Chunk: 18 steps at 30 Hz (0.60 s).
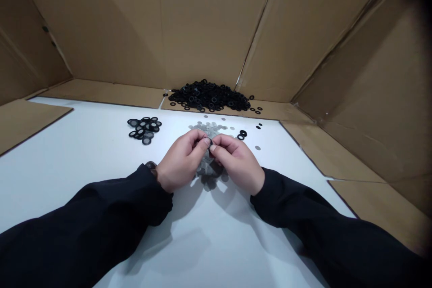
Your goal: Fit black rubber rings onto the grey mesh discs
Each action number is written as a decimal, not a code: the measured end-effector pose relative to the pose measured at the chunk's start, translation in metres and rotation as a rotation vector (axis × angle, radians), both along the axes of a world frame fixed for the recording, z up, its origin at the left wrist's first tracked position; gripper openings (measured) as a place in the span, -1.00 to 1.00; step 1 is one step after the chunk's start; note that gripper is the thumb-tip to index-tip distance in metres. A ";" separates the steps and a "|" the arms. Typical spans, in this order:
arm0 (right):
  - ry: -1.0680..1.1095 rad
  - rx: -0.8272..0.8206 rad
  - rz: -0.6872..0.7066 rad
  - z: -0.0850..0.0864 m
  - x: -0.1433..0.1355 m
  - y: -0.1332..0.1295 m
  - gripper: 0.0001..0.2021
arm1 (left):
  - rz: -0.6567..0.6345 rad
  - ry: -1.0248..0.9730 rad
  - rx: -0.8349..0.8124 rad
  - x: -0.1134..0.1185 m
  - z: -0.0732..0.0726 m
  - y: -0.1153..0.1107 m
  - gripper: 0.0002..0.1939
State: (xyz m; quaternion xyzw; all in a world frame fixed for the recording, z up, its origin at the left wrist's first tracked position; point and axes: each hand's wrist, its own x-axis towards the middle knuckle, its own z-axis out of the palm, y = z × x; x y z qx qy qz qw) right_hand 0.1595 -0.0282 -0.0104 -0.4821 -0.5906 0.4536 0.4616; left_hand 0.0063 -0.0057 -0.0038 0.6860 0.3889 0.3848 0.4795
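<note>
My left hand [184, 158] and my right hand [239, 162] meet over the middle of the white table. Between their fingertips is a small black ring [209, 143], pinched from both sides and mostly hidden by the thumbs and fingers. Whether a grey disc sits inside it cannot be made out. Under and behind the hands lies a spread pile of thin grey discs [209, 182]. To the left is a loose heap of black rings with grey discs in them [143, 129]. Two black rings [241, 135] lie just beyond my right hand.
A large mound of black rings [209, 96] stands at the back against the cardboard wall [202, 22]. Stray rings and a grey disc [258, 148] lie to the right. Cardboard strips [310, 148] border the white table [135, 256].
</note>
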 end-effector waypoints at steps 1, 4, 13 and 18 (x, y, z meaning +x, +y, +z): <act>-0.003 -0.001 0.006 0.001 0.000 0.000 -0.80 | -0.003 -0.008 -0.004 0.000 0.000 0.000 -0.77; -0.012 0.006 0.010 0.001 0.000 -0.001 -0.80 | 0.005 -0.026 -0.010 0.001 0.001 0.000 -0.77; -0.007 0.055 -0.043 -0.011 0.000 0.000 -0.76 | 0.097 -0.058 -0.071 0.001 0.000 0.002 -0.76; -0.028 0.013 -0.031 -0.005 0.002 0.000 -0.76 | 0.057 -0.052 -0.123 0.000 0.001 0.002 -0.76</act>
